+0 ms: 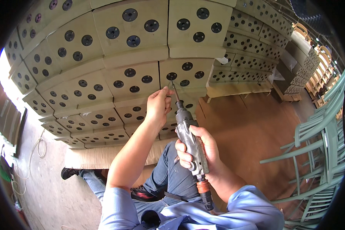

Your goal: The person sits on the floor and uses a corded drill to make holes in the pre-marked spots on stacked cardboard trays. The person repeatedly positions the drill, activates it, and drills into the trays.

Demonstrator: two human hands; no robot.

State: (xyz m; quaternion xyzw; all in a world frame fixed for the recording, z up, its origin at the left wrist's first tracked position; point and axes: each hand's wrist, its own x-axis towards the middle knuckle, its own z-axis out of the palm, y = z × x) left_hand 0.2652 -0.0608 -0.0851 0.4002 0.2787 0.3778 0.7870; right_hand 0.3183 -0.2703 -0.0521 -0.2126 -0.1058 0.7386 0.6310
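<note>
Though both forward, hands apart.

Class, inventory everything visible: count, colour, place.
Power screwdriver: one, black, grey and orange, centre.
Blocks: many, beige, stacked ahead.
Round discs: many, mostly black, on the blocks.
Slatted chairs: several, green, right.
Curved wooden frames: several, tan, upper right.
Hose: one or more, pale, left.
Floor covering: count unclear, brown, right of centre.
Shoes: two, mostly black, lower left.
Jeans: one pair, blue, lower centre.
Shirt: one, light blue, bottom.
Left hand: one, bare, near screwdriver's bit.
Right hand: one, bare, gripping screwdriver.
</note>
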